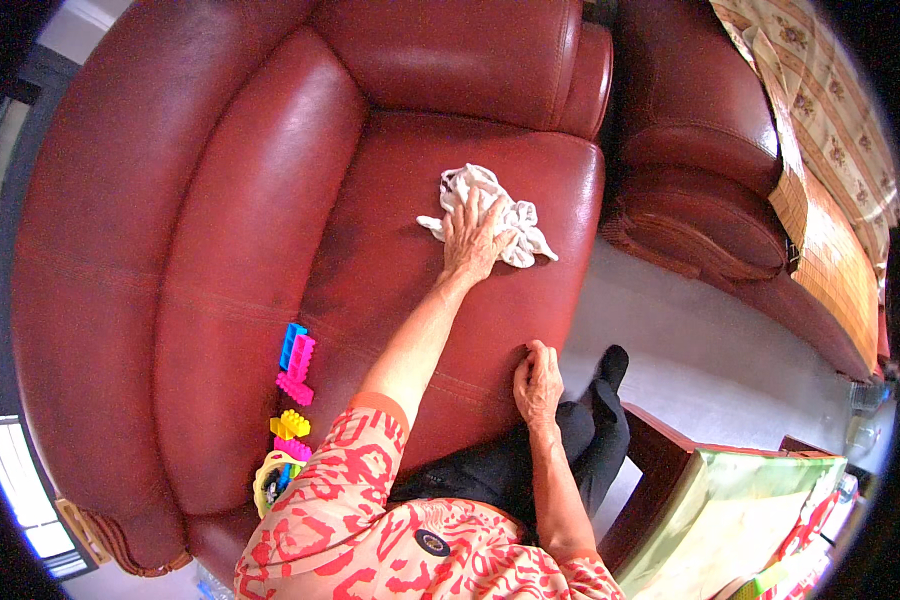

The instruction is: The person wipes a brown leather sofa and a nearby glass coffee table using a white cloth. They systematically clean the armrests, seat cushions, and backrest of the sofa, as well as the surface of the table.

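A crumpled white cloth (520, 228) with a few dark marks lies on the red leather sofa seat (390, 190). Over it rests my left hand (473, 240), palm down with the fingers spread, pressing on the cloth rather than gripping it. My left arm reaches far across the seat. My right hand (538, 385) is loosely curled at the front edge of the seat, close to my leg. Nothing shows in its fingers.
Pink and blue toy blocks (295, 365) lie against the left backrest. Yellow blocks (290, 425) and a yellow-rimmed container (270, 475) sit nearer me. Another sofa section (700, 220) with a woven mat stands at the right. A table (730, 510) with a greenish cover is at the lower right.
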A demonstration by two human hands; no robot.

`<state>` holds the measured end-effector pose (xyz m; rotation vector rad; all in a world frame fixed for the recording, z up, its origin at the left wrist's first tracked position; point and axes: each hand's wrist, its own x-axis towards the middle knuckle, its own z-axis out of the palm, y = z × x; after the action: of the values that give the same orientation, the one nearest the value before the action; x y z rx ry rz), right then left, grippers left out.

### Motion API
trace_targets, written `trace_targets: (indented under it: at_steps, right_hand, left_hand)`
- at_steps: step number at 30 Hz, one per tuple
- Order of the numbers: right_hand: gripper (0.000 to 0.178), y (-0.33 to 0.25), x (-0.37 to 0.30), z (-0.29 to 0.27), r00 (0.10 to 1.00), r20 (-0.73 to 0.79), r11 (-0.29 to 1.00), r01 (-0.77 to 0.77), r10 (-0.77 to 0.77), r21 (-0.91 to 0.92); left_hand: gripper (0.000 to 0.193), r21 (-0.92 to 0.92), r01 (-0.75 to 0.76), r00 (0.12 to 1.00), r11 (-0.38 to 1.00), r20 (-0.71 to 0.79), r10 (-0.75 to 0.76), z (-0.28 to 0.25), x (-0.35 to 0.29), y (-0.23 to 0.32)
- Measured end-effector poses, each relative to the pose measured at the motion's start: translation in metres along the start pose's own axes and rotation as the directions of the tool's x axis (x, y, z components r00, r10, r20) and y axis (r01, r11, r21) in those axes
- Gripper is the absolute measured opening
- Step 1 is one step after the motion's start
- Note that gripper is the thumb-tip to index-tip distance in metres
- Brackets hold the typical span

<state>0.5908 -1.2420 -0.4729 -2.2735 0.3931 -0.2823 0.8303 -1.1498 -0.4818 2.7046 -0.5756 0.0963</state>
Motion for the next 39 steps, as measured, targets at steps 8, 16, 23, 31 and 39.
trace_targets:
  at_steps: [8, 16, 23, 31, 39]
  right_hand:
    - [0.036, -0.003, -0.005, -0.007, 1.0, 0.027, 0.999, 0.009, -0.01, 0.035]
    - [0.047, -0.018, -0.008, 0.008, 0.987, 0.002, 0.964, 0.158, -0.161, -0.215]
    - [0.049, -0.024, 0.009, 0.036, 0.984, -0.14, 0.916, 0.044, -0.108, -0.399]
    - [0.06, -0.026, 0.008, 0.031, 0.994, -0.086, 0.948, 0.042, -0.072, -0.314]
    - [0.064, -0.027, 0.007, 0.036, 0.993, -0.096, 0.938, 0.028, -0.065, -0.346]
  left_hand:
    - [0.059, -0.024, -0.065, 0.997, 0.998, 0.046, 0.066, -0.036, -0.135, -0.004]
    - [0.071, -0.103, -0.046, 0.986, 0.994, 0.155, 0.061, -0.068, -0.253, -0.014]
    - [0.072, -0.123, -0.092, 0.991, 0.988, 0.086, 0.103, -0.054, -0.201, -0.028]
    - [0.068, -0.061, -0.04, 0.998, 0.997, 0.053, 0.044, -0.036, -0.083, -0.056]
    - [0.065, -0.02, -0.048, 0.999, 0.999, 0.015, 0.048, -0.028, -0.069, -0.06]
